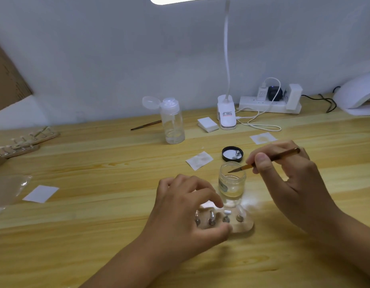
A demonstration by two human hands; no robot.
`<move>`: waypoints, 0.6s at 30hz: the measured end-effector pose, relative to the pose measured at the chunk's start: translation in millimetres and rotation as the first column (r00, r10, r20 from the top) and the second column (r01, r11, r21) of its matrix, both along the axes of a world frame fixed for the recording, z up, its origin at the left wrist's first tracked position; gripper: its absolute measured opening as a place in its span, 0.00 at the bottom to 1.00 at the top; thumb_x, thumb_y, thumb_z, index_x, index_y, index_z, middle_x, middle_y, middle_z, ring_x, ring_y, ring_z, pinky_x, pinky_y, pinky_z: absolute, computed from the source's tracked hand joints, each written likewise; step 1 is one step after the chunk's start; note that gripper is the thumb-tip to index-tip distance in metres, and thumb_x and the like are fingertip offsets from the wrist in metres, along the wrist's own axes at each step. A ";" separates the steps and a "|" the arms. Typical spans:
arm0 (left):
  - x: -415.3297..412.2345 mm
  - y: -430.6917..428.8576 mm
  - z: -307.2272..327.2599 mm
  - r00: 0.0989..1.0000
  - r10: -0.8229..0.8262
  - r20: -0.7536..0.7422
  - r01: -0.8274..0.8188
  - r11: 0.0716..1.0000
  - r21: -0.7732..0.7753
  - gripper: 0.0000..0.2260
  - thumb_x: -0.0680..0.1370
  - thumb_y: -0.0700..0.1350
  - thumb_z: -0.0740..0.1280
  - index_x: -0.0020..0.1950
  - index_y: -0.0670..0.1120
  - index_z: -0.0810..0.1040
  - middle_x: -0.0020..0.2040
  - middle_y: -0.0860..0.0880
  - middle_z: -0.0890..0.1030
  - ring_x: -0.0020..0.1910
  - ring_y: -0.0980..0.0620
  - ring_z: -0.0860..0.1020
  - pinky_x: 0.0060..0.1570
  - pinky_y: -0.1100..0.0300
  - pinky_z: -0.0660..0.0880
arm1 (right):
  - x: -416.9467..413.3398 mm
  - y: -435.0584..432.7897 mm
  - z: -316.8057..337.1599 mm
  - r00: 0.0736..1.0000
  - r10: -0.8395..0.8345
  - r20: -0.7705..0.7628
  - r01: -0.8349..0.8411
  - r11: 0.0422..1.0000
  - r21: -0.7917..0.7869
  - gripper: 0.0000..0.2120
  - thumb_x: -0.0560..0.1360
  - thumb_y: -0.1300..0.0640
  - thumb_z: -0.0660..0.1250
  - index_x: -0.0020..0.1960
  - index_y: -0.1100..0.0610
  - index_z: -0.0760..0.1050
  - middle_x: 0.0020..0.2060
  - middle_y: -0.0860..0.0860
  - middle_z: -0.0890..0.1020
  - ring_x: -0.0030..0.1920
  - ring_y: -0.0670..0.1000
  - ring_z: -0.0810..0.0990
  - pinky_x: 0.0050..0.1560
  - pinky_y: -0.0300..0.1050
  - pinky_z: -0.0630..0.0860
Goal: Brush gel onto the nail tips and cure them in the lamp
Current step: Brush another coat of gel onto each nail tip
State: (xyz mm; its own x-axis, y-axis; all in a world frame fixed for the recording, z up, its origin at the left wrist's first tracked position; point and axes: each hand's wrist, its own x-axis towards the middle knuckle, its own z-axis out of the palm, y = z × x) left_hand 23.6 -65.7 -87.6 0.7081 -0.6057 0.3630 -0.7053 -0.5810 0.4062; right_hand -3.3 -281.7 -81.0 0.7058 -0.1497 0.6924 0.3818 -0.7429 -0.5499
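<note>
While the right hand (pixel 283 179) pinches the brush (pixel 281 154) over the open gel jar (pixel 232 181) and the left hand (pixel 186 213) grips the stand (pixel 245 227) of nail tips (pixel 226 212) just beside it, brushing seems barely begun, and curing in the lamp (pixel 358 94), well apart at right, is not yet done

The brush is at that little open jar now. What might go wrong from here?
1. The open gel jar stands between the right hand and left hand; a nudge could tip it and spill gel.
2. The left hand's fingers curl over the nail tip stand, so they might smudge freshly brushed tips.
3. The curing lamp sits far off at the right end of the table; carrying the stand there could jostle it.
</note>
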 end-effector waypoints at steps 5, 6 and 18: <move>-1.6 -7.2 -5.0 0.998 -0.001 0.060 0.004 0.999 -0.053 0.07 0.70 0.59 0.70 0.42 0.58 0.81 0.50 0.63 0.77 0.56 0.66 0.69 0.61 0.61 0.55 | 1.3 1.3 -2.0 0.997 -0.008 -0.079 0.005 0.999 -0.046 0.15 0.79 0.45 0.56 0.46 0.49 0.79 0.45 0.36 0.77 0.53 0.42 0.74 0.60 0.32 0.62; -1.5 -7.7 -5.3 0.998 0.001 0.069 0.003 0.998 -0.060 0.06 0.70 0.58 0.70 0.42 0.58 0.81 0.50 0.63 0.77 0.55 0.66 0.69 0.61 0.60 0.56 | 1.3 1.9 -1.8 0.997 -0.009 -0.080 0.005 0.999 -0.050 0.15 0.79 0.45 0.56 0.46 0.49 0.80 0.45 0.36 0.77 0.53 0.41 0.73 0.59 0.31 0.62; -7.0 -12.0 -1.0 0.984 -0.024 0.178 0.049 0.989 -0.136 0.02 0.67 0.49 0.72 0.37 0.53 0.81 0.46 0.61 0.81 0.49 0.59 0.77 0.60 0.54 0.62 | -0.8 3.5 -0.6 0.997 -0.019 -0.079 0.013 0.997 -0.073 0.17 0.78 0.45 0.55 0.47 0.51 0.80 0.45 0.38 0.77 0.50 0.43 0.73 0.59 0.31 0.62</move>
